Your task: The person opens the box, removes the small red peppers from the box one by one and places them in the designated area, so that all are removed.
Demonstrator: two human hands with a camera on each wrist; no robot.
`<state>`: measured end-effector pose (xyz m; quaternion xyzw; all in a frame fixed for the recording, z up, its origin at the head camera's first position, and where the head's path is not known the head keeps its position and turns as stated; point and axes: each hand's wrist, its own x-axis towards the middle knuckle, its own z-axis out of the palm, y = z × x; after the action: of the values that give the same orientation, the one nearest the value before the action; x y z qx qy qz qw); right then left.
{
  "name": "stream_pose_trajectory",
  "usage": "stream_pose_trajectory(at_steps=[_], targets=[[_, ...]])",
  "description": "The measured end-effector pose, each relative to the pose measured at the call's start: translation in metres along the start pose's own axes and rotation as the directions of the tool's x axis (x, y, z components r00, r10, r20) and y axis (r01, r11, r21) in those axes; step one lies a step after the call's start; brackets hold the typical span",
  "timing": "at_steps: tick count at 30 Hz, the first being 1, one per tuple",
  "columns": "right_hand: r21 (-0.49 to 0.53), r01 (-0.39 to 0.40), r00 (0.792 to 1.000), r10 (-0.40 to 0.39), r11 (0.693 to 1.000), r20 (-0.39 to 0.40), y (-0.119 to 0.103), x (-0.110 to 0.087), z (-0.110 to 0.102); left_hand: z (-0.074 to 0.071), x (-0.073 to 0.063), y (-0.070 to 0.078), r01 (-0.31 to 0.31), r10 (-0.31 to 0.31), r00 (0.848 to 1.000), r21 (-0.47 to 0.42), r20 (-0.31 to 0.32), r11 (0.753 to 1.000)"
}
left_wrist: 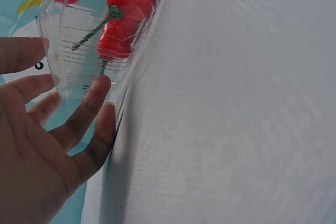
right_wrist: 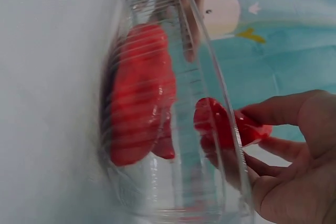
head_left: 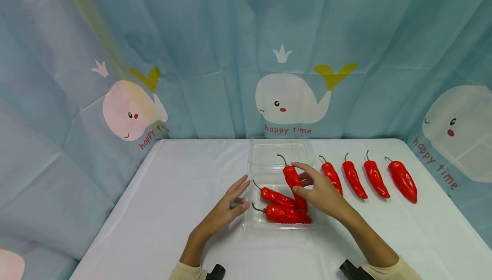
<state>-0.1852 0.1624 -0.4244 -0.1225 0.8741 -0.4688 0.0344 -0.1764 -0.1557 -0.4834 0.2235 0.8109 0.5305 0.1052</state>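
A clear plastic clamshell box (head_left: 247,218) lies on the white table with its lid (head_left: 269,147) folded back. Two red chili peppers (head_left: 282,214) (head_left: 274,196) lie in it, stems to the left. My right hand (head_left: 319,190) pinches a third red pepper (head_left: 293,179) between thumb and fingers, over the right side of the box, stem pointing away; in the right wrist view this pepper (right_wrist: 212,119) is partly seen through the clear wall. My left hand (head_left: 226,207) is at the box's left side, fingers spread; in the left wrist view its fingertips (left_wrist: 100,85) touch the wall.
Several more red peppers (head_left: 376,179) lie in a row on the table to the right of the box, stems pointing away. A blue curtain with whale prints (head_left: 215,100) hangs behind the table and along its sides. White cloth (head_left: 173,186) covers the tabletop.
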Motion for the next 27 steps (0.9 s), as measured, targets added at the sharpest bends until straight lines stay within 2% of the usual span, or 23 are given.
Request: stream_pose_trajectory(at_steps=[6, 14, 21, 27], targets=[[0.021, 0.01, 0.999, -0.01, 1.0, -0.034, -0.003, -0.002, -0.009, 0.0, 0.0, 0.001, 0.0, 0.0, 1.0, 0.004, 0.009, 1.0], [0.072, 0.009, 0.999, -0.007, 0.997, -0.034, -0.004, -0.007, -0.02, -0.001, -0.001, 0.002, 0.006, -0.006, 1.0, 0.004, 0.007, 1.0], [0.112, 0.017, 0.999, -0.013, 0.994, -0.041, 0.002, -0.013, -0.032, -0.001, -0.001, 0.002, 0.011, -0.011, 1.0, 0.0, 0.013, 1.0], [0.13, -0.009, 0.999, 0.014, 0.991, -0.037, 0.008, -0.019, -0.044, -0.001, -0.001, 0.002, 0.01, -0.01, 1.0, -0.004, 0.007, 1.0]])
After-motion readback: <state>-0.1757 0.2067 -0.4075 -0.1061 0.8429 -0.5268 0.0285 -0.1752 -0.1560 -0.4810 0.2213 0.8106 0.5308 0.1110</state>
